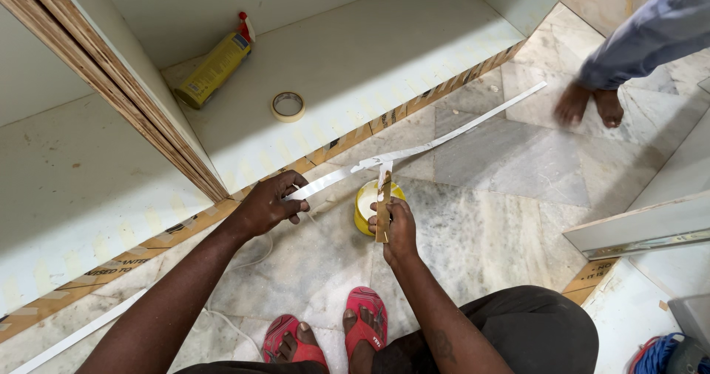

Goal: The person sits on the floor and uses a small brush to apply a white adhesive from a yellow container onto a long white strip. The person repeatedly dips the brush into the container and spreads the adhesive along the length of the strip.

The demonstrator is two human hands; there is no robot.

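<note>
Left hand: fingers closed on one end of a long white edge-banding strip, pinching it just above the marble floor. The strip runs up and to the right across the floor, its far end near another person's bare feet.

Right hand: fingers wrapped around a narrow wooden stick, held upright with its white-coated tip touching the strip (the coating looks like glue).

Yellow glue tub: open, white contents, standing on the floor directly behind the stick, between the two hands.

Cabinet shelf: white laminate with exposed plywood edge; holds a yellow spray bottle lying on its side and a roll of masking tape lying flat, well apart from the hands.

Wearer's feet in red sandals: at lower centre.

Second white strip: on the floor at lower left.
</note>
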